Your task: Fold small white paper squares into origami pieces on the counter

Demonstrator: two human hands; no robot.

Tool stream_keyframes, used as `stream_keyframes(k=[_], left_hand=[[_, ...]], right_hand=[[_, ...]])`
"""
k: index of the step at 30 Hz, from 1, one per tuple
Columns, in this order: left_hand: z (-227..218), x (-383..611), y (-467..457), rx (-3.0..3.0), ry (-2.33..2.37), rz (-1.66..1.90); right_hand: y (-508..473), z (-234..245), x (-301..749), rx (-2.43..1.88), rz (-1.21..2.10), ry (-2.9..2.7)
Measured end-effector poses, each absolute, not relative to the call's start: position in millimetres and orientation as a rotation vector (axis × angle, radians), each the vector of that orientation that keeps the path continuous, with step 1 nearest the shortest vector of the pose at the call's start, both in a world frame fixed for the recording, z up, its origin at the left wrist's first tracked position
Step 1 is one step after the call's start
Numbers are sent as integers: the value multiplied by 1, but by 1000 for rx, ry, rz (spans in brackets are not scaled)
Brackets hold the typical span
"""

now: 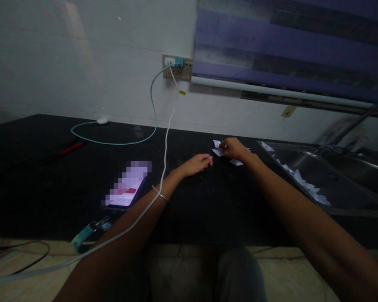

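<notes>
The right hand (234, 148) lies far out on the black stone countertop (208, 201), its fingers curled down onto a small cluster of torn white paper scraps (219, 151); whether the fingertips pinch a scrap or only press on it cannot be told, as the back of the hand covers them. The scraps lie on the counter near the back wall, some showing to the left of the hand and one just in front of it. The left hand (198, 163) rests on the counter just beside the right, fingers drawn loosely together and holding nothing visible, its tips pointing toward the scraps and near them without clear contact. A thin bangle (160, 194) circles the left wrist. A white charging cable (167, 142) runs from the wall socket (177, 67) down across the left forearm. Left of that arm a lit smartphone (126, 188) lies flat on the counter, with a teal lanyard strap (85, 236) at the counter's front edge. A teal cable (113, 141) loops across the back left. To the right, a stainless steel sink (327, 176) holds more white paper pieces (305, 184) along its near wall.
</notes>
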State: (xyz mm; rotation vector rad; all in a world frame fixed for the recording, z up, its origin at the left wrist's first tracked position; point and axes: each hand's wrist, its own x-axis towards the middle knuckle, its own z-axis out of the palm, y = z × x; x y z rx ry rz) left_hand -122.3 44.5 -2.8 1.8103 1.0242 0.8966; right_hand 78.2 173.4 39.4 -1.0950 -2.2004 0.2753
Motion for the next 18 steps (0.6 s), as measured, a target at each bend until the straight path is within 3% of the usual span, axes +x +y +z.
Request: stream_keyframes(k=[4, 9, 12, 18], left_hand=[[-2, -123, 43, 1798, 1023, 905], [-3, -123, 45, 1816, 1015, 903], [-4, -123, 48, 1850, 1040, 881], [-5, -122, 47, 1878, 1076, 884]], right_hand=[[161, 78, 100, -1071, 92, -2433], [94, 112, 177, -1185, 242, -2676], [44, 102, 239, -1294, 403, -2862], [3, 58, 313, -1513, 369, -2792]])
